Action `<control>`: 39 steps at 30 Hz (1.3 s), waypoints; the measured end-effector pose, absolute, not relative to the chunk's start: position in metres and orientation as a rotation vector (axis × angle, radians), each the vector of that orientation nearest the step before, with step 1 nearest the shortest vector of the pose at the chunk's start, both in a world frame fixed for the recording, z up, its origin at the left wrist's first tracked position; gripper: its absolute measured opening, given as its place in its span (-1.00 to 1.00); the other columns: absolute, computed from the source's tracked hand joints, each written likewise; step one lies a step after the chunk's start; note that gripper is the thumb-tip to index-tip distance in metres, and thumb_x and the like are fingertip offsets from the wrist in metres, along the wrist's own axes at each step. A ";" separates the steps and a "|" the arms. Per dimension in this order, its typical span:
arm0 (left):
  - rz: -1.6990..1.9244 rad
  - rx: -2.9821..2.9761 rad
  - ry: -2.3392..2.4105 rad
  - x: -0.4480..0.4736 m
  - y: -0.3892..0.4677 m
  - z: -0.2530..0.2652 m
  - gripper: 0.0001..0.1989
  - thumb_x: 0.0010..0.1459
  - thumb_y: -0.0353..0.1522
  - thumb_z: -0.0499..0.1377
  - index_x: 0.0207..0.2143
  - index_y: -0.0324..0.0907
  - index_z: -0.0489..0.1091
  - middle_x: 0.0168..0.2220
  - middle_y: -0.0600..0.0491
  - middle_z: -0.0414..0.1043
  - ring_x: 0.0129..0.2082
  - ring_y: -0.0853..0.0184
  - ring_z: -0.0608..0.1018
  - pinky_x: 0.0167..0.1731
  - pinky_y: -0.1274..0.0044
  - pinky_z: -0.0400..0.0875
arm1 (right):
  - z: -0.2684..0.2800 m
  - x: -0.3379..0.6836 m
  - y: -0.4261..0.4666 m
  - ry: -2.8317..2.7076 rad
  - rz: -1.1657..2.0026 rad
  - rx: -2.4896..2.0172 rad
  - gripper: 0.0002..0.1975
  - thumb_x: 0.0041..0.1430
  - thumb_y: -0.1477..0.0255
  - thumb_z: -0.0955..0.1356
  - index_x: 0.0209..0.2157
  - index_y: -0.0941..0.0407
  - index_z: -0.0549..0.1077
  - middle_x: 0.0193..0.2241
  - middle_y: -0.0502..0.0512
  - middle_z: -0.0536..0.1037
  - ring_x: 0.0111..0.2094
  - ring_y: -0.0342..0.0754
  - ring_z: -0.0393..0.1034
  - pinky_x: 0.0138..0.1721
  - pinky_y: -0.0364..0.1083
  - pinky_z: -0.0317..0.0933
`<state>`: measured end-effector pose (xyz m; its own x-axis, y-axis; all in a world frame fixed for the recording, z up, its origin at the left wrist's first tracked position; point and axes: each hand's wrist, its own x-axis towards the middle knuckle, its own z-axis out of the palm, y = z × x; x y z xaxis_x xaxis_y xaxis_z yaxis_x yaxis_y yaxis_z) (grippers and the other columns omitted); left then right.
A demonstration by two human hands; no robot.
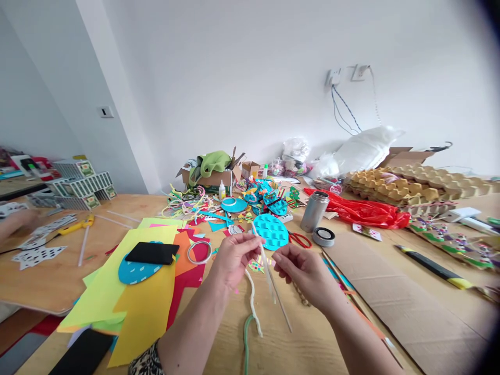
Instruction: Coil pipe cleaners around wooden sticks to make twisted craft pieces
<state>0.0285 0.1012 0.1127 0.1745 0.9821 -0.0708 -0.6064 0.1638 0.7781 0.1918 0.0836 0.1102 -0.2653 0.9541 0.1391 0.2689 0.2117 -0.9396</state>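
Note:
My left hand (241, 251) pinches a thin white stick (279, 297) that slants down to the right. Thin whitish strands hang beside the stick near my fingers; I cannot make out what they are. Just to the right, my right hand (299, 265) has thumb and fingers pressed together close to the stick; what they hold, if anything, is too small to tell. Below my hands a white cord (252, 299) lies on the table, meeting a green cord (246, 341). Beyond my hands is a blue paper disc (270, 232) with a wavy pattern.
At left, a black phone (152, 253) lies on yellow paper (136, 307), with a tape roll (199, 252) nearby. Red scissors (300, 239), a metal bottle (314, 211) and its lid (324, 236) stand ahead. Cardboard (398, 297) covers the right. Another person's hand (15, 223) is far left.

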 end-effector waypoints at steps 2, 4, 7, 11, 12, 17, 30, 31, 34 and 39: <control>1.298 0.568 0.639 0.024 0.106 0.113 -0.90 -0.15 -0.51 0.31 -0.49 -0.38 0.49 -0.53 0.00 0.46 -0.58 0.51 0.43 -0.58 0.70 0.29 | 0.111 0.194 0.083 -1.666 0.928 -1.136 -0.78 0.12 0.26 0.30 -0.37 0.13 0.41 -0.56 0.01 0.43 -0.55 -0.14 0.28 -0.55 -0.17 0.16; 1.299 0.496 0.627 0.020 0.110 0.112 -0.95 -0.10 -0.54 0.27 -0.48 -0.36 0.47 -0.50 0.01 0.46 -0.58 0.53 0.44 -0.61 0.72 0.31 | 0.112 0.195 0.082 -1.675 0.772 -1.105 -0.80 0.13 0.29 0.31 -0.29 0.11 0.44 -0.52 0.03 0.45 -0.50 -0.11 0.31 -0.49 -0.15 0.19; 1.291 0.372 0.618 0.017 0.114 0.110 -0.97 -0.04 -0.56 0.22 -0.48 -0.33 0.44 -0.48 0.02 0.47 -0.59 0.54 0.45 -0.64 0.74 0.34 | 0.113 0.195 0.080 -1.761 0.557 -1.061 -0.84 0.14 0.36 0.31 -0.25 0.08 0.47 -0.45 0.05 0.49 -0.44 -0.08 0.35 -0.40 -0.12 0.22; 1.293 0.229 0.608 0.017 0.117 0.108 -0.91 0.05 -0.58 0.15 -0.48 -0.33 0.41 -0.53 0.03 0.46 -0.62 0.53 0.47 -0.66 0.75 0.38 | 0.115 0.193 0.078 -1.910 0.384 -0.941 -0.77 0.17 0.45 0.29 -0.12 0.04 0.45 -0.33 0.10 0.50 -0.33 -0.05 0.38 -0.32 -0.11 0.24; 1.297 0.202 0.604 0.017 0.117 0.108 -0.89 0.07 -0.58 0.13 -0.48 -0.33 0.41 -0.54 0.02 0.46 -0.62 0.53 0.48 -0.65 0.75 0.39 | 0.115 0.192 0.078 -1.940 0.373 -0.915 -0.73 0.17 0.47 0.29 -0.08 0.03 0.43 -0.31 0.11 0.49 -0.31 -0.04 0.38 -0.31 -0.10 0.25; 1.353 0.097 0.608 0.018 0.118 0.110 -0.83 0.12 -0.60 0.06 -0.49 -0.35 0.39 -0.59 0.03 0.45 -0.63 0.51 0.50 -0.65 0.77 0.42 | 0.106 0.189 0.077 -1.917 0.383 -0.900 -0.68 0.11 0.45 0.35 -0.07 -0.01 0.42 -0.34 0.08 0.54 -0.33 -0.02 0.43 -0.30 -0.09 0.27; 1.538 0.070 0.584 0.026 0.114 0.111 -0.86 0.10 -0.61 0.07 -0.45 -0.35 0.39 -0.52 -0.03 0.51 -0.53 0.42 0.57 -0.56 0.70 0.49 | 0.096 0.171 0.082 -0.944 1.135 -0.702 -0.88 0.01 0.42 0.43 -0.37 0.11 0.45 -0.45 0.03 0.56 -0.39 -0.11 0.44 -0.30 -0.13 0.30; 1.549 0.076 0.582 0.027 0.114 0.110 -0.86 0.09 -0.61 0.07 -0.45 -0.35 0.40 -0.52 -0.03 0.51 -0.52 0.42 0.57 -0.55 0.70 0.49 | 0.096 0.172 0.084 -0.912 1.186 -0.676 -0.88 -0.01 0.42 0.44 -0.38 0.13 0.47 -0.45 0.03 0.55 -0.40 -0.13 0.42 -0.31 -0.15 0.29; 1.591 0.092 0.571 0.026 0.114 0.110 -0.88 0.09 -0.59 0.08 -0.44 -0.34 0.40 -0.51 -0.03 0.51 -0.50 0.40 0.58 -0.51 0.67 0.50 | 0.094 0.175 0.089 -0.828 1.273 -0.629 -0.87 -0.05 0.42 0.46 -0.41 0.16 0.50 -0.48 0.01 0.52 -0.45 -0.19 0.37 -0.39 -0.21 0.25; 1.731 0.151 0.537 0.010 0.117 0.114 -0.87 0.11 -0.50 0.08 -0.42 -0.36 0.42 -0.45 -0.08 0.51 -0.38 0.29 0.59 -0.41 0.59 0.52 | 0.092 0.181 0.093 -0.783 1.244 -0.651 -0.84 0.01 0.37 0.43 -0.51 0.16 0.45 -0.61 -0.06 0.44 -0.54 -0.26 0.28 -0.49 -0.27 0.18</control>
